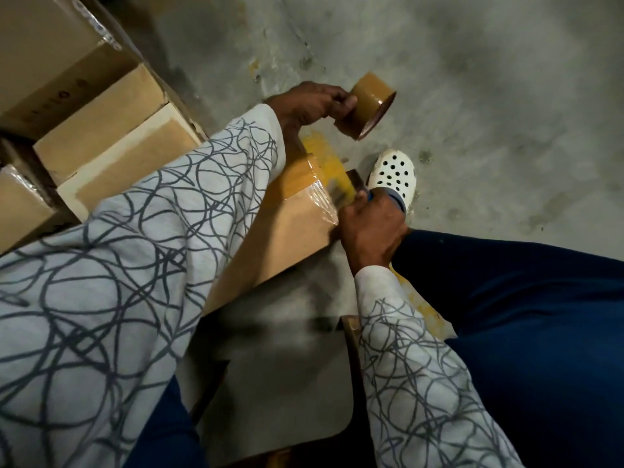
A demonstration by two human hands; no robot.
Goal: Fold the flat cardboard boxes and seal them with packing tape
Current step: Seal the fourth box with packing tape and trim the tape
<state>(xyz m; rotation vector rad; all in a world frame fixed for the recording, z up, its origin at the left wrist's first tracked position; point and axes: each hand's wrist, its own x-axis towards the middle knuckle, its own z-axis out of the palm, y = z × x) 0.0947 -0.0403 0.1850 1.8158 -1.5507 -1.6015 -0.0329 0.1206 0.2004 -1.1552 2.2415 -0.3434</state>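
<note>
**BOX SEAM TAPING: CURRENT STATE**

Cardboard box [287, 238] tilted at centre frame, between navy-trousered legs; tape strip [324, 157] stuck across top face and over far edge, running up toward tape roll [369, 104]. L hand [314, 103] curled round roll, held above floor just past box; R hand [368, 228] w/ fingers curled, pinching strip at box's right edge. Stacked boxes [101, 123] at left; white clog [391, 173] just beyond R hand; concrete floor [472, 79] all round.

box [287, 238]: brown, tape strip [332, 162] across edge | tape roll [371, 103]: brown, tilted
</note>
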